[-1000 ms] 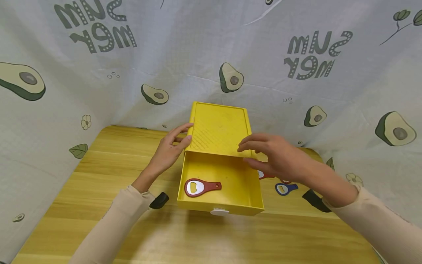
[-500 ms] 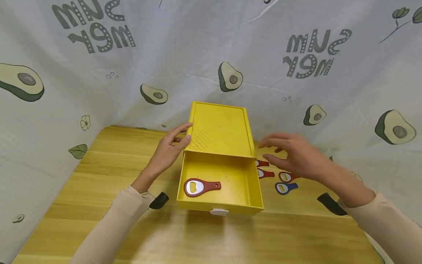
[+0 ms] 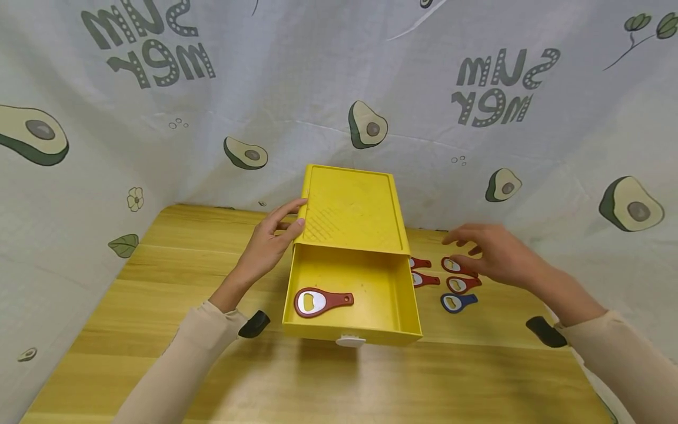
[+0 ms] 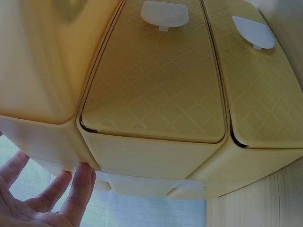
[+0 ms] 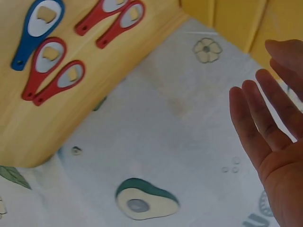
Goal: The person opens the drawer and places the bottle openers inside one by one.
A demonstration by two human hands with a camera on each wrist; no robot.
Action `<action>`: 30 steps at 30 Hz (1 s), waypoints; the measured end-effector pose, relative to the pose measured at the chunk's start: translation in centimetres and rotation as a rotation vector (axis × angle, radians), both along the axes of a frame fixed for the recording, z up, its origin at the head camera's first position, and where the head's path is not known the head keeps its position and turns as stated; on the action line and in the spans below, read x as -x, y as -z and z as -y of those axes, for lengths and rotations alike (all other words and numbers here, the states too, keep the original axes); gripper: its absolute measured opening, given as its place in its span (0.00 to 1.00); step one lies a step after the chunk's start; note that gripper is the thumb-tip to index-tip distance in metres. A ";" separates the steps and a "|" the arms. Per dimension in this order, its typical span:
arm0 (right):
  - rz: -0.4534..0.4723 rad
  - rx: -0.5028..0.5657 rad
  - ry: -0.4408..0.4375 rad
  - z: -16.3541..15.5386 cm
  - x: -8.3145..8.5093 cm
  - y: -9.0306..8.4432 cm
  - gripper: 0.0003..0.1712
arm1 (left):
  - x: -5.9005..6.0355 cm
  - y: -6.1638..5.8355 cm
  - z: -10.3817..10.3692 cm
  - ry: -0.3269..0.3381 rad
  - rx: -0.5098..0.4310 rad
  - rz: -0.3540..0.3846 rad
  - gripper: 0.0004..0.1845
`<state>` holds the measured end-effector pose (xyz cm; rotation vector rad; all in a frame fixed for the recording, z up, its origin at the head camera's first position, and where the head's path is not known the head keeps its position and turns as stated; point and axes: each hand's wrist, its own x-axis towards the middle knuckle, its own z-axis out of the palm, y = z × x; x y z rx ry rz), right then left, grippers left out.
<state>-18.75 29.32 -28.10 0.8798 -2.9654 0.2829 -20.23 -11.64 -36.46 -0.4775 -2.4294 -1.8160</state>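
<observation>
Hovering with fingers spread and empty over the red and blue plastic bottle openers (image 3: pixel 454 282) on the wooden worktop (image 3: pixel 159 265), the right hand (image 3: pixel 495 256) likely picks next, while the left hand (image 3: pixel 267 244), fingers straight, steadies the yellow plastic drawer box (image 3: pixel 352 206), one red opener (image 3: pixel 320 301) already inside.

Yellow plastic drawer box (image 3: pixel 352 212) mid wooden tabletop (image 3: pixel 159 282); red bottle opener (image 3: pixel 320 301) in its open drawer (image 3: pixel 381 288); five more openers (image 3: pixel 450 282) right of it.
</observation>
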 end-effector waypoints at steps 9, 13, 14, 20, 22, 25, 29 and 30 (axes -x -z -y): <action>0.088 -0.038 -0.031 -2.9 0.7 3.0 0.16 | 0.1 0.1 0.0 0.004 -0.001 -0.003 0.24; 0.097 -0.105 -0.087 -4.0 1.2 4.6 0.17 | 0.2 0.1 0.0 -0.002 0.003 -0.003 0.24; 0.103 -0.124 -0.104 -4.3 1.3 5.1 0.17 | 0.2 0.1 0.1 -0.003 0.004 -0.003 0.24; 0.201 -0.186 -0.147 -5.1 1.5 6.8 0.18 | 0.2 0.2 0.1 -0.006 0.005 -0.003 0.24; 0.235 -0.192 -0.146 -5.1 1.4 7.3 0.18 | 0.2 0.2 0.1 -0.005 0.001 -0.003 0.24; 0.254 -0.190 -0.168 -5.4 1.5 8.3 0.18 | 0.2 0.1 0.1 -0.003 -0.003 -0.003 0.24; 0.294 -0.173 -0.176 -5.7 1.5 9.7 0.18 | 0.1 0.1 0.0 -0.001 -0.006 -0.003 0.24; 0.304 -0.171 -0.177 -5.7 1.5 10.0 0.19 | 0.1 0.2 0.0 0.000 -0.005 -0.004 0.24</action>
